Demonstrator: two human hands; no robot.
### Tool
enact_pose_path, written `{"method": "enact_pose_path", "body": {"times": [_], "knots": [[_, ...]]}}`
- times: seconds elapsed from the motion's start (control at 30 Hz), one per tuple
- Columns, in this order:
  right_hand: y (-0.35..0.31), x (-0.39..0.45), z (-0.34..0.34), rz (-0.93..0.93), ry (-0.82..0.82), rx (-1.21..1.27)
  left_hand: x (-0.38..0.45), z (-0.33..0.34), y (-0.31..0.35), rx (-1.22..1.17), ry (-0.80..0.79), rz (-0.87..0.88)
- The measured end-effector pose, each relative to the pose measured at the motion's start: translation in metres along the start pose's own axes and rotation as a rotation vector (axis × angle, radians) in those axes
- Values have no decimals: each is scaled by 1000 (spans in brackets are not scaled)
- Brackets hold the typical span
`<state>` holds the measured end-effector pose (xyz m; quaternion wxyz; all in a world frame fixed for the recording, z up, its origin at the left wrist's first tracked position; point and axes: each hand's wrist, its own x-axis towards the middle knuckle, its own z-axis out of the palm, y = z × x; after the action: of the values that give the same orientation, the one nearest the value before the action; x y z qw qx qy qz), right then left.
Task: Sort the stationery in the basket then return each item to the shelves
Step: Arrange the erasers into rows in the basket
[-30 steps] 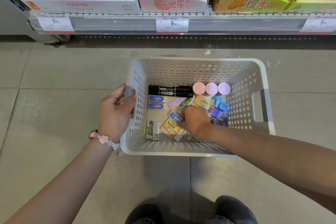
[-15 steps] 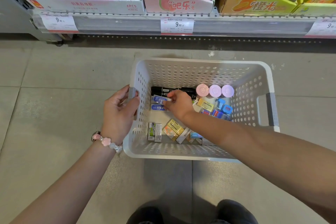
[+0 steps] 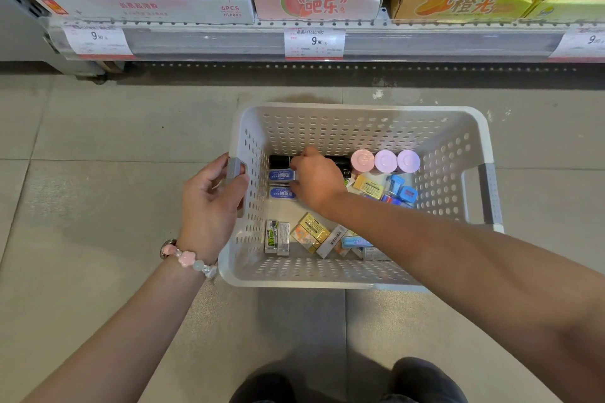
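Shelf [image 3: 294, 42]: It runs along the back, past my basket. It has big boxes on it and price tags on its front edge. Nothing has gone back on it yet, I think.
Floor [image 3: 98, 206]: Grey tiles. My basket sits on it, in front of my shoes.
Basket [image 3: 360, 127]: White, with lots of little holes. All the stationery is on its bottom.
Left hand [image 3: 209, 203]: My fingers curl round the grey handle on the left side. I hold the basket so it does not slide.
Right hand [image 3: 316, 178]: It is down in the far left part of the basket. My fingers are bent over the black markers and the blue erasers. I cannot tell if I have hold of one, my hand hides it.
Black markers [image 3: 281, 161]: They lie along the far wall, partly under my hand.
Round tubs [image 3: 385, 161]: Three in a row, touching, just right of the markers.
Blue erasers [image 3: 281, 176]: Two, side by side, near the left wall.
Small boxes [image 3: 314, 232]: A jumbled heap near me and more on the right.
How to do it well: I think I am still sorting. I should put like with like, move one thing at a time, and not knock the neat rows.
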<state>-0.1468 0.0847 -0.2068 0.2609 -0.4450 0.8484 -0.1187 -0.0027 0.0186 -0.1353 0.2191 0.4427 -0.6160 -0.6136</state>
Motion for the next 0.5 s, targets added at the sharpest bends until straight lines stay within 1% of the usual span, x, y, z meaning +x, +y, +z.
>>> {"method": "enact_pose_path", "body": {"times": [0.1,0.27,0.37,0.4,0.43,0.5], "knots": [[4,2,0,-33,-1,-42,1,-1,-2,-6,12,-23],[10,3,-6,-78,-89,68,1,-2,-3,2,12,-29],[18,-5,-30,-196,-118,61,1,-2,-3,-4,-2,-20],[23,-9,-41,-250,-155,52,1,-2,-3,-2,-6,-19],[30,-14,-51,-287,-233,36,1,-1,-2,-6,-7,-21],[47,-23,-65,-313,-426,-44,1,0,-2,-20,3,-26]]}}
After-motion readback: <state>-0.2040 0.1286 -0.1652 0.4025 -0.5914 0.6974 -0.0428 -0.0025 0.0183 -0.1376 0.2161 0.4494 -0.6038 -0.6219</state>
